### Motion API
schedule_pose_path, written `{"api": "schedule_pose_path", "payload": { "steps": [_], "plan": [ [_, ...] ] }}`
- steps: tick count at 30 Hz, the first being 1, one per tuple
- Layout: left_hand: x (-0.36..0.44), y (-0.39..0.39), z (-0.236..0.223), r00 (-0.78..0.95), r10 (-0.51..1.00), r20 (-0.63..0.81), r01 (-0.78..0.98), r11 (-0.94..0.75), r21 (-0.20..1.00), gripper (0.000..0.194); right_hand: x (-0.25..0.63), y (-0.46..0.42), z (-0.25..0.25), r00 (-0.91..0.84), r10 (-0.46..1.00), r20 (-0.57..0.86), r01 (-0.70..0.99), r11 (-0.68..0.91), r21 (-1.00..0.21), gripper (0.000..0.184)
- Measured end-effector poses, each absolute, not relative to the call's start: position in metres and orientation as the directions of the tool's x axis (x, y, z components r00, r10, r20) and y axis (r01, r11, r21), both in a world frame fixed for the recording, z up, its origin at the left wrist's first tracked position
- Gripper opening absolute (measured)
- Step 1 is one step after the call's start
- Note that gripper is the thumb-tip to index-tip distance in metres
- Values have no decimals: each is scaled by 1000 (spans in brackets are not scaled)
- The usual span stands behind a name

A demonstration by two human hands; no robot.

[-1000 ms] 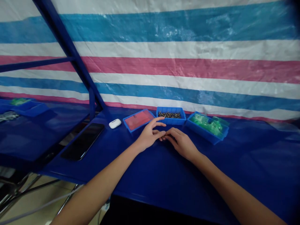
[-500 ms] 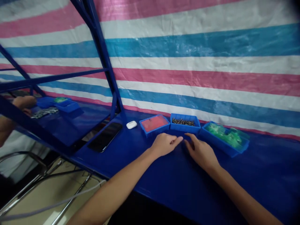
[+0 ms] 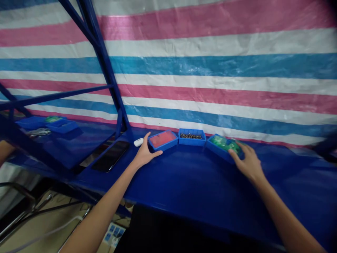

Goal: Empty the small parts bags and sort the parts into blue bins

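My left hand (image 3: 146, 151) is open at the left end of a blue bin (image 3: 164, 145) with a flat pinkish-red content. Its thumb points along the bin's front and its forefinger reaches up past the left side. Over the right end of another blue bin (image 3: 219, 150), my right hand (image 3: 247, 160) has its thumb and fingers apart. Green, shiny pieces (image 3: 222, 141) fill that bin, partly covered by the hand. Whether either hand presses on its bin, I cannot tell. Between them stands a third blue bin (image 3: 192, 141) of small dark, brassy metal parts (image 3: 191, 136).
A white earbud case (image 3: 138, 142) and a black phone (image 3: 111, 156) lie on the blue table (image 3: 179, 182) at left. A blue metal frame (image 3: 109, 75) rises beside them. At the neighbouring table, another person's arm (image 3: 5, 151) shows near more blue bins (image 3: 63, 126). Striped sheeting hangs behind.
My hands were close together in front of the middle bin. They have spread apart, the left to the pinkish-red bin and the right to the green one. The view has shifted too.
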State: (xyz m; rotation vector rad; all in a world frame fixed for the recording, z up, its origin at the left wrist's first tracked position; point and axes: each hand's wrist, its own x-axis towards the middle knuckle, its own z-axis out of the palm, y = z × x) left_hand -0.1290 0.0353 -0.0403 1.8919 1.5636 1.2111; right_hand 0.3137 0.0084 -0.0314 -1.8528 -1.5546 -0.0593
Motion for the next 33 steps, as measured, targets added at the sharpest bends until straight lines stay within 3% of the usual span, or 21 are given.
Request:
{"api": "schedule_pose_path", "payload": {
  "steps": [4, 8, 11, 13, 16, 19, 23, 27, 33],
  "plan": [
    [-124, 46, -40, -128, 951, 281, 530, -174, 830, 119, 313, 10, -46, 274, 869, 411, 841, -9, -541, 78],
    [-111, 24, -29, -243, 925, 292, 620, -84, 780, 107, 308, -4, -38, 320, 888, 329, 806, -72, -588, 97],
    [-92, -10, -17, -294, 828, 477, 736, -122, 665, 96, 289, -26, -30, 409, 859, 308, 802, -177, -571, 97],
    [-74, -31, -10, -220, 754, 619, 815, -206, 541, 92, 270, -43, -26, 432, 809, 399, 830, -184, -526, 91],
    [-42, -51, -5, -62, 682, 729, 884, -301, 356, 89, 235, -63, -19, 320, 730, 604, 920, -88, -381, 80],
    [-11, -57, -5, 222, 658, 719, 902, -419, 105, 82, 207, -71, -14, 30, 711, 702, 991, 72, -116, 68],
    [12, -59, -6, 467, 565, 680, 842, -518, -148, 67, 191, -71, -14, -380, 677, 630, 923, 317, 216, 67],
    [4, -59, -9, 593, 501, 631, 783, -544, -303, 61, 195, -72, -18, -500, 634, 590, 866, 373, 334, 57],
    [-25, -48, -10, 678, 472, 563, 728, -535, -428, 63, 208, -68, -14, -694, 538, 479, 717, 448, 535, 64]
  ]
}}
